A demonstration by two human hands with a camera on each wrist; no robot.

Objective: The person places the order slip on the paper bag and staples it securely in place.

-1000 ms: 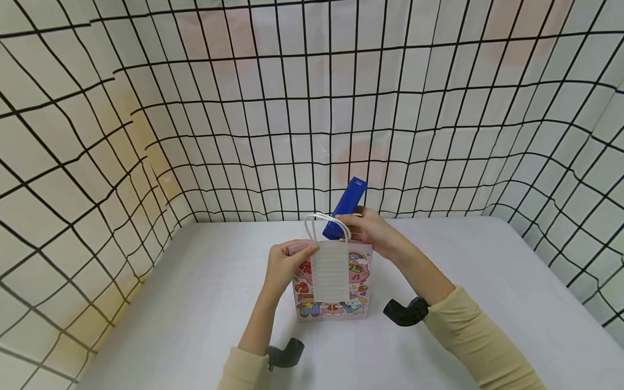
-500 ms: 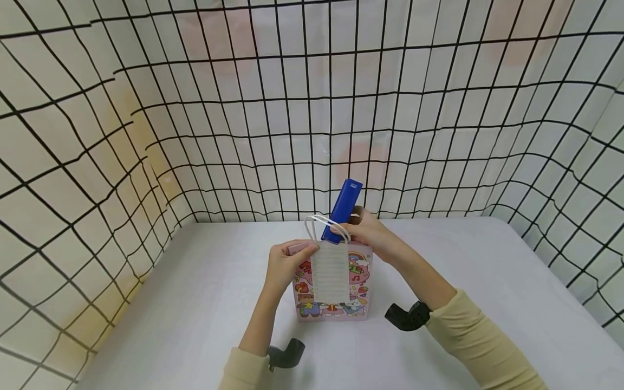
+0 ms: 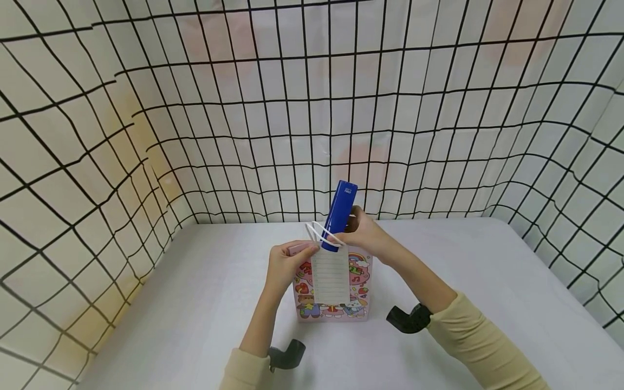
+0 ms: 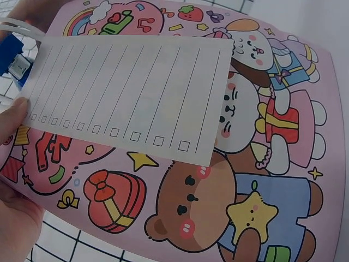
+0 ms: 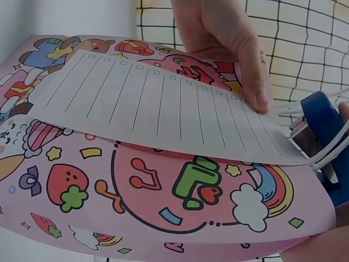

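Observation:
A pink paper gift bag (image 3: 359,271) with cartoon prints stands upright in the middle. A lined checklist sheet (image 3: 331,277) lies flat against its front, its top end at the bag's rim. My left hand (image 3: 286,264) pinches sheet and bag together at the top left, thumb in front. In my right hand (image 3: 372,238) I grip a blue stapler (image 3: 340,210), tilted, its lower end at the sheet's top edge, partly behind the white cord handles (image 3: 314,233). The right wrist view shows the stapler's front (image 5: 313,117) parted at the sheet's edge; whether it touches cannot be told.
A white table (image 3: 195,303) lies under the bag. Black grid netting (image 3: 273,119) over white sheeting encloses the back and both sides. Each wrist carries a black camera mount (image 3: 408,318).
My right hand has brought the stapler left and slightly down, turning it more upright, onto the sheet's top edge. The cord handles have been pushed down. The left hand keeps its place.

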